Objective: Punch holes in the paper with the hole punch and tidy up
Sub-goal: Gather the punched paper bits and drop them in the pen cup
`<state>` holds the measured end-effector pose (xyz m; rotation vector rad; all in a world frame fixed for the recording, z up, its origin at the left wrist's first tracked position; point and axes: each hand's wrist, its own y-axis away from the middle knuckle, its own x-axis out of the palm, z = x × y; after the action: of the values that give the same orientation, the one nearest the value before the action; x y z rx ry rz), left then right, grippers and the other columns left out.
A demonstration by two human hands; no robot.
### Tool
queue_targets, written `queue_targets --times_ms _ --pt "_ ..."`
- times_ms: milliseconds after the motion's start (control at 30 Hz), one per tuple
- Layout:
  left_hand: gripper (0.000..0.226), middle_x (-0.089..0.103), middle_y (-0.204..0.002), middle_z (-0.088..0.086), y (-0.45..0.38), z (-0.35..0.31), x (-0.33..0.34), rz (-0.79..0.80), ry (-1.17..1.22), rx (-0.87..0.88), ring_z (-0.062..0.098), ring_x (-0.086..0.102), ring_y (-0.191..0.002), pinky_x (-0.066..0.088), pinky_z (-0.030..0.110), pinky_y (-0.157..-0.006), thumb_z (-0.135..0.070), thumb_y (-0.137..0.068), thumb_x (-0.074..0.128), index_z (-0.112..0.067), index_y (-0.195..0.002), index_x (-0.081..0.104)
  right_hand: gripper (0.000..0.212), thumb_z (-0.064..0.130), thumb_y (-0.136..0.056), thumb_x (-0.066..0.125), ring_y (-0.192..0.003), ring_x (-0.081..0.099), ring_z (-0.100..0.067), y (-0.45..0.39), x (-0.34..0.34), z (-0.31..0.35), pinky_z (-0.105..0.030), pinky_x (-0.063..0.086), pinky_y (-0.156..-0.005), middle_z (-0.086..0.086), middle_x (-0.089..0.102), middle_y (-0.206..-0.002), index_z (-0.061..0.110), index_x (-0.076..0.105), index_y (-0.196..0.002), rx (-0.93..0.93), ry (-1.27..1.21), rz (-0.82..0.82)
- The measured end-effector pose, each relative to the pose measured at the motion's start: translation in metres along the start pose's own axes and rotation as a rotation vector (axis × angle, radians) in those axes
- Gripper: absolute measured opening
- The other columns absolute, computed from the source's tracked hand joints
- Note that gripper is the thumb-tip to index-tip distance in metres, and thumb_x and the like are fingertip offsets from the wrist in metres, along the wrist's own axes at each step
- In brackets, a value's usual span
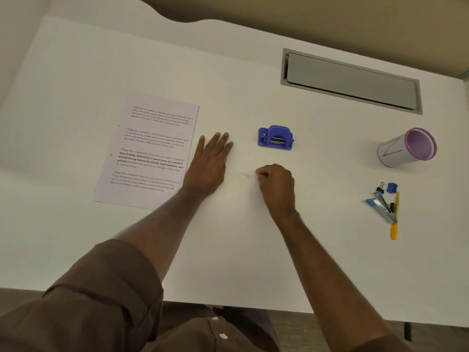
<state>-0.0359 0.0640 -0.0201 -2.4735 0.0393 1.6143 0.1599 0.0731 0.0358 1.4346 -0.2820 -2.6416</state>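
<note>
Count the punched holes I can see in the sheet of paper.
2, both along the paper's left margin: upper hole, lower hole. None seems hidden.

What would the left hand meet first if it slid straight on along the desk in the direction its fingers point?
Probably nothing nearby: the left hand points up and slightly right, passing left of the hole punch; bare desk lies ahead to the far edge.

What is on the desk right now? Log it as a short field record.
paper: white printed sheet flat at left, two holes on its left edge
punch: small purple hole punch, mid-desk, untouched
left hand: flat, open, beside the sheet
right hand: fingers pinched near tiny paper scraps
cup: pink-rimmed cup on its side
</note>
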Motion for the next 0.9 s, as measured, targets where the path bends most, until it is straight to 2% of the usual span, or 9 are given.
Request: queue_targets --times_ms 133,267,333,400,467,567,667,833,900 --pt "0.054 0.034 -0.163 0.013 0.000 -0.001 0.000 0.004 0.001 0.001 0.032 0.029 -0.153 0.018 0.059 -0.125 -0.003 -0.095 0.043 -0.005 -0.149 0.046 0.025 0.003 -0.095 0.057 -0.108 0.067 -0.022 0.004 0.018 0.011 -0.031 0.049 -0.100 -0.007 0.073 -0.113 0.010 0.075 -0.111 -0.052 0.000 0.042" --pt "0.054 0.034 -0.163 0.013 0.000 0.000 0.001 0.007 -0.006 -0.002 0.032 0.029 -0.153 0.018 0.059 -0.124 -0.004 -0.096 0.043 -0.005 -0.150 0.045 0.021 0.006 -0.097 0.060 -0.109 0.066 -0.026 0.003 0.015 0.005 -0.020 0.040 -0.096 -0.011 0.072 -0.116 0.005 0.073 -0.114 -0.020 -0.080 -0.023" --pt "0.054 0.034 -0.163 0.013 0.000 0.000 0.001 0.008 -0.010 0.000 0.032 0.029 -0.153 0.018 0.059 -0.125 -0.003 -0.096 0.043 -0.005 -0.150 0.045 0.023 0.007 -0.097 0.060 -0.109 0.066 -0.033 0.004 0.013 -0.001 -0.029 0.043 -0.097 -0.017 0.071 -0.117 0.001 0.072 -0.115 -0.182 -0.002 -0.027" --pt "0.053 0.034 -0.164 0.012 -0.001 0.001 0.001 0.010 -0.017 -0.003 0.031 0.029 -0.153 0.017 0.059 -0.125 -0.004 -0.097 0.043 -0.005 -0.150 0.045 0.028 0.007 -0.097 0.056 -0.115 0.062 -0.036 0.004 0.015 -0.004 -0.044 0.050 -0.098 -0.017 0.067 -0.124 0.002 0.068 -0.122 -0.380 0.172 0.064" --pt "0.053 0.033 -0.164 0.012 -0.001 0.001 0.001 0.017 -0.020 -0.007 0.030 0.027 -0.154 0.017 0.058 -0.125 -0.005 -0.098 0.043 -0.006 -0.150 0.044 0.032 0.010 -0.099 0.051 -0.119 0.057 -0.034 0.002 0.015 -0.003 -0.051 0.055 -0.090 -0.014 0.062 -0.130 0.004 0.063 -0.128 -0.508 0.343 0.177" --pt "0.053 0.033 -0.164 0.012 -0.002 0.001 0.002 0.016 -0.018 -0.008 0.030 0.027 -0.154 0.017 0.058 -0.125 -0.006 -0.098 0.044 -0.007 -0.151 0.044 0.030 0.009 -0.098 0.054 -0.116 0.056 -0.034 -0.001 0.010 -0.005 -0.053 0.058 -0.076 -0.014 0.059 -0.128 0.002 0.061 -0.126 -0.636 0.496 0.244" --pt "0.053 0.034 -0.164 0.012 -0.001 0.002 0.003 0.007 -0.018 -0.003 0.031 0.029 -0.153 0.018 0.059 -0.125 -0.005 -0.097 0.045 -0.006 -0.150 0.045 0.026 -0.001 -0.090 0.062 -0.103 0.059 -0.034 0.003 0.001 -0.013 -0.050 0.059 -0.067 -0.016 0.061 -0.118 -0.002 0.062 -0.116 -0.718 0.561 0.259" --pt "0.052 0.038 -0.161 0.013 0.000 0.002 0.005 -0.030 -0.008 0.008 0.032 0.033 -0.152 0.021 0.059 -0.124 -0.003 -0.096 0.048 -0.006 -0.148 0.048 0.019 -0.007 -0.089 0.054 -0.098 0.057 -0.034 0.012 -0.003 -0.012 -0.050 0.055 -0.066 -0.017 0.060 -0.111 -0.002 0.063 -0.106 -0.693 0.605 0.266" --pt "0.051 0.038 -0.161 0.012 0.000 0.003 0.006 -0.032 -0.003 0.008 0.031 0.033 -0.152 0.021 0.059 -0.124 -0.004 -0.097 0.048 -0.006 -0.148 0.048 0.021 -0.013 -0.083 0.056 -0.093 0.059 -0.037 0.018 -0.001 -0.007 -0.049 0.055 -0.060 -0.019 0.061 -0.104 -0.002 0.064 -0.100 -0.659 0.570 0.213"
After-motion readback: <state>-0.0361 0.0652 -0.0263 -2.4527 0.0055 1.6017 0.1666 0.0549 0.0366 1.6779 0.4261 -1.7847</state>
